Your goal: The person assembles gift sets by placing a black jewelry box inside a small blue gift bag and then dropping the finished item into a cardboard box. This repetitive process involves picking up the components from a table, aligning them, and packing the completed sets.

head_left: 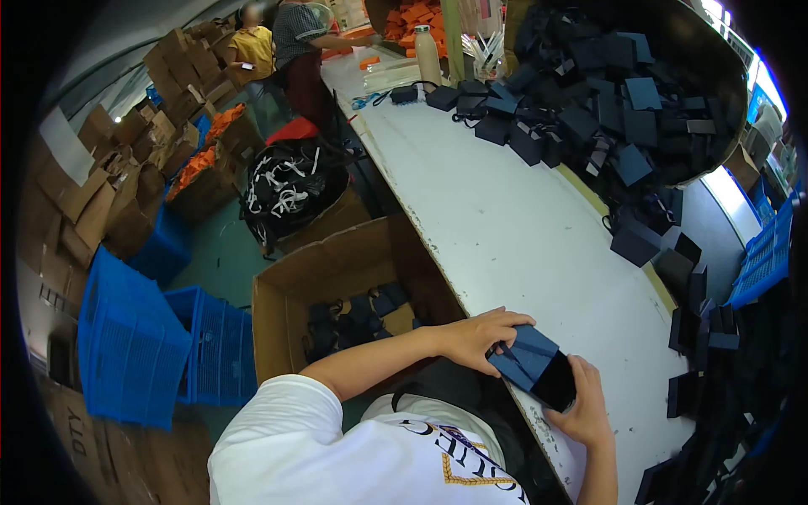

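A small dark-blue box (523,357) lies at the near edge of the white table, with a ribbon-like strap across its top and a black section at its right end. My left hand (478,339) grips its left end, with thumb and fingers around the corner and strap. At the right end, my right hand (587,406) is closed around the black section, fingers along the far side and thumb on the near side.
A white worktable (505,244) runs away from me. Dark boxes (581,118) pile along its right side. Below left stands a cardboard carton (295,273) holding several dark boxes, beside blue crates (130,337). Two people (295,46) are at the far end, near orange boxes (412,25) and a bottle (427,57).
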`<state>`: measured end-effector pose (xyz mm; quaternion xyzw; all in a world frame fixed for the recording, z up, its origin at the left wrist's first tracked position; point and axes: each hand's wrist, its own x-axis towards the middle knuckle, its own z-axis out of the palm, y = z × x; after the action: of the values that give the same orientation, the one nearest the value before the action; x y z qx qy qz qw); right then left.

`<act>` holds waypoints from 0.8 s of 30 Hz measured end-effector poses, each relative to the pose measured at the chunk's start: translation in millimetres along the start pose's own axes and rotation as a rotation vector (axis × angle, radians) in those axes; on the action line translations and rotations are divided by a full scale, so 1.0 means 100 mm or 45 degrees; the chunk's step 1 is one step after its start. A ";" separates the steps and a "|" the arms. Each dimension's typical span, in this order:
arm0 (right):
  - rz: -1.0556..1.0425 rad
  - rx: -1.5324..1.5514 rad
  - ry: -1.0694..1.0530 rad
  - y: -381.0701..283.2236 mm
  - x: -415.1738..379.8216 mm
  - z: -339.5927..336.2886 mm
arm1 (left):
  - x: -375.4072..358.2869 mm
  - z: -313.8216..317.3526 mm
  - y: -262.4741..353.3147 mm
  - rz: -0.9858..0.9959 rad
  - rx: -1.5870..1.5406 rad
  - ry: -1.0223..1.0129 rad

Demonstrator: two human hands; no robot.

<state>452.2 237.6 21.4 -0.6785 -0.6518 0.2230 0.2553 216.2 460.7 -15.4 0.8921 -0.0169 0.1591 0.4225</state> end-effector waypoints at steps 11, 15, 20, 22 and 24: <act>-0.016 0.813 0.421 -0.07 0.23 0.79 | 0.06 0.59 0.21 -0.043 0.151 0.075; -0.016 0.752 0.626 -0.31 0.45 0.97 | -0.03 0.49 0.22 -0.182 0.160 0.132; -0.275 0.671 0.603 -0.41 0.71 0.52 | -0.44 0.16 0.52 -0.280 0.374 0.405; -0.138 0.708 0.570 -0.16 0.92 0.23 | -0.82 0.04 0.59 -0.411 0.432 0.557; -0.045 0.408 0.714 0.45 1.24 -0.09 | -1.29 -0.06 0.62 -0.716 0.384 0.728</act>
<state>499.3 360.2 3.6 -0.6531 -0.5244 0.1226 0.5324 81.9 411.8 -4.2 0.8337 0.3683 0.2794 0.3021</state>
